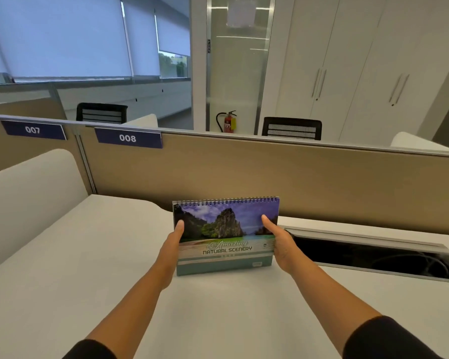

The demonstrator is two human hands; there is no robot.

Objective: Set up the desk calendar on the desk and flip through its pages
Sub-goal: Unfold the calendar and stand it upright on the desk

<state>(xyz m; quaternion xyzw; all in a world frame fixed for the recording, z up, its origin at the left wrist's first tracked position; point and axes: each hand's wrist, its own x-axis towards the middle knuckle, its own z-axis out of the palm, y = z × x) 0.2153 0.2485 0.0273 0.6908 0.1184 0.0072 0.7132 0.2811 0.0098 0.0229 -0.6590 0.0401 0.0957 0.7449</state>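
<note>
Calendar stood up on the desk, both hands on it

The desk calendar (226, 235) sat upright on the white desk (88, 255), cover facing the camera, spiral binding on top, long axis running left-right between the two grips. Left hand (172, 246) clamped its left edge, right hand (279, 240) its right edge, thumbs on the cover. An open cable tray (373, 255) lay just right of the right grip.

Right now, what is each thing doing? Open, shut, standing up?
Calendar: standing upright on the desk, cover page showing.
Left hand: gripping the calendar's left edge.
Right hand: gripping its right edge.
Cable hatch: open.
Cabinet doors: shut.
Blinds: mostly down.
</note>
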